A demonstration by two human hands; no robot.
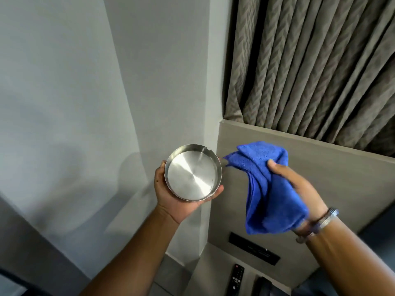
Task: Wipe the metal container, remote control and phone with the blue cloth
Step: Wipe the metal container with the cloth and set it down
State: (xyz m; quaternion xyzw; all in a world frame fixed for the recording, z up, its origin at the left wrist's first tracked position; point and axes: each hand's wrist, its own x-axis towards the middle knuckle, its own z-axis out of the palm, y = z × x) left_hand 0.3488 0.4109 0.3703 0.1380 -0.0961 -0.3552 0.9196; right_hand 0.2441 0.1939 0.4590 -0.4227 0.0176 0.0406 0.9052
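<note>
Cloth (pixel 267 189) bunched in your right hand (pixel 299 184) hung just beside the metal container (pixel 193 173) cupped in your left hand (pixel 171 195), while the remote control (pixel 236 276) lay unwiped on the counter (pixel 213 265) below, seemingly early in the job.

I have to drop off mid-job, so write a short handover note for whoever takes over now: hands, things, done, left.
Left hand holds the metal container up, open side facing the camera.
Right hand grips the bunched blue cloth, beside the container, not on it.
Remote control lies on the surface below; a dark object beside it may be the phone.
Done: cannot tell whether the container is wiped.
Left: remote and phone.
</note>
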